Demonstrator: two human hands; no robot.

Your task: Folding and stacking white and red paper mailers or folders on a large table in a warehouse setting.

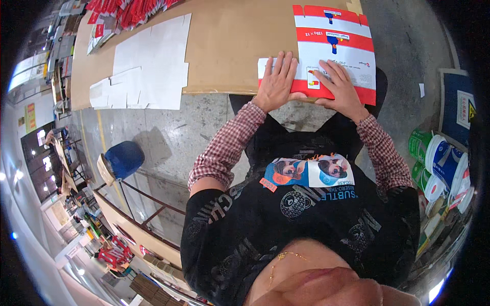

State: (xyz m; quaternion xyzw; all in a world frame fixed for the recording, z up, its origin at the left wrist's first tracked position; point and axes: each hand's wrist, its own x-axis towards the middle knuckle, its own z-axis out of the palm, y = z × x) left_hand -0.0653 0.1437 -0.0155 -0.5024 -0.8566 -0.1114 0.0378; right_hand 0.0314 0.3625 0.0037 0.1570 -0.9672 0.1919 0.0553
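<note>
Red-white carton (334, 48): left hand (276, 85), right hand (342, 90) palms down on it, fingers (279, 62) outstretched.

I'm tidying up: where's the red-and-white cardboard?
In the head view, the printed cardboard lies front right on the table, right of the white sheets, under the left hand and right hand.

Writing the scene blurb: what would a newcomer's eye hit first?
First, the red-and-white printed cardboard at the right end of the brown table, the left hand and right hand on its near part. Next, the red heap at the table's far left, then the blue barrel-shaped container left of the person.
</note>
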